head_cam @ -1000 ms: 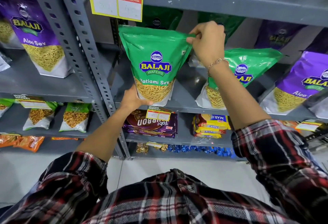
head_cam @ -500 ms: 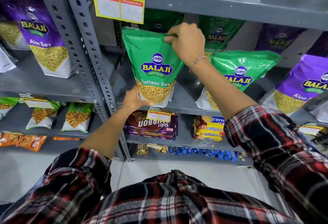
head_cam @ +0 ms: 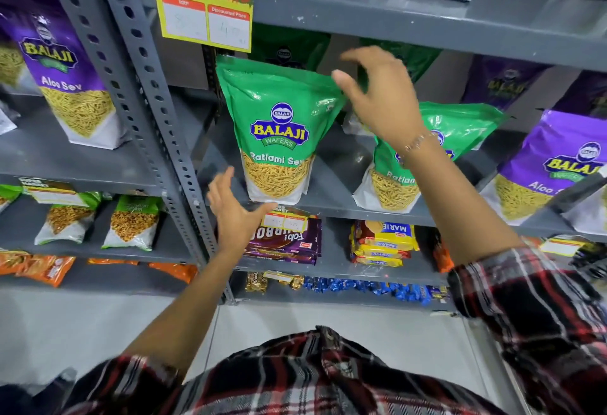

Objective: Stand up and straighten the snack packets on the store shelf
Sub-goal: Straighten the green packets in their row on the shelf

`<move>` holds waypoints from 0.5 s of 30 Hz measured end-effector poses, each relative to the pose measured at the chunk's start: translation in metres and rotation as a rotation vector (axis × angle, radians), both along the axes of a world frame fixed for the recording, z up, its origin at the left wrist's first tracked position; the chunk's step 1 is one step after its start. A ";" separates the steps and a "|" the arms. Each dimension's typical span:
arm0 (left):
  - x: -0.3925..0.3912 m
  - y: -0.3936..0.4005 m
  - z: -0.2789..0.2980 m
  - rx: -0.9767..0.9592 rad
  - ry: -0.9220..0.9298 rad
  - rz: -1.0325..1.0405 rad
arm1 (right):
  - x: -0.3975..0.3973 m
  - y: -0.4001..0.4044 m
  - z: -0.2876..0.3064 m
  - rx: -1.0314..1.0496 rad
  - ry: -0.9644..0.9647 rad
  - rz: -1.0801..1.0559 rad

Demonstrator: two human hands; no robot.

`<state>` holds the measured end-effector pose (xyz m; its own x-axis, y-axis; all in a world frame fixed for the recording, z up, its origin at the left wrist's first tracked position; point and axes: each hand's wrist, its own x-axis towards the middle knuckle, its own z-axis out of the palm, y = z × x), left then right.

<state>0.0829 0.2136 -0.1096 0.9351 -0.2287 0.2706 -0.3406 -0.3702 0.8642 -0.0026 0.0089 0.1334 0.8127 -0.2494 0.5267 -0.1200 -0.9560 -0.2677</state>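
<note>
Green Ratlami Sev packet [head_cam: 279,129] stands upright at the front edge of the grey metal shelf [head_cam: 331,207], near its left upright, so that one looks done. Both hands are spread w/ nothing gripped: left hand [head_cam: 235,214] just beside the packet's bottom-left corner, right hand [head_cam: 377,99] by its top-right corner, contact unclear. Left to do, I'd judge: second green packet [head_cam: 460,129] to the right leans over, & the purple Aloo Sev packet [head_cam: 555,165] near the shelf's right end is tilted too.

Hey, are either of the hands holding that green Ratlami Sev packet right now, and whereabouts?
Neither: the left hand and right hand are open beside the green Ratlami Sev packet.
</note>
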 end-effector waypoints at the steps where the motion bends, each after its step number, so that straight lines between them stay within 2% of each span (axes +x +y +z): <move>1: -0.016 -0.007 -0.001 0.005 -0.061 -0.022 | -0.010 -0.011 -0.002 -0.015 -0.005 -0.027; 5: -0.070 -0.065 0.007 0.027 -0.280 -0.418 | -0.049 -0.063 -0.008 -0.052 0.150 -0.056; 6: -0.078 -0.082 0.010 0.051 -0.278 -0.518 | -0.057 -0.073 -0.007 -0.052 0.203 -0.048; 9: -0.094 -0.131 0.013 0.117 -0.063 -0.656 | -0.080 -0.096 0.001 -0.014 0.269 -0.050; 12: -0.096 -0.169 0.012 0.129 0.161 -0.595 | -0.098 -0.115 0.011 0.015 0.320 -0.049; 15: -0.088 -0.191 0.012 0.111 0.257 -0.537 | -0.103 -0.126 0.012 0.012 0.374 -0.043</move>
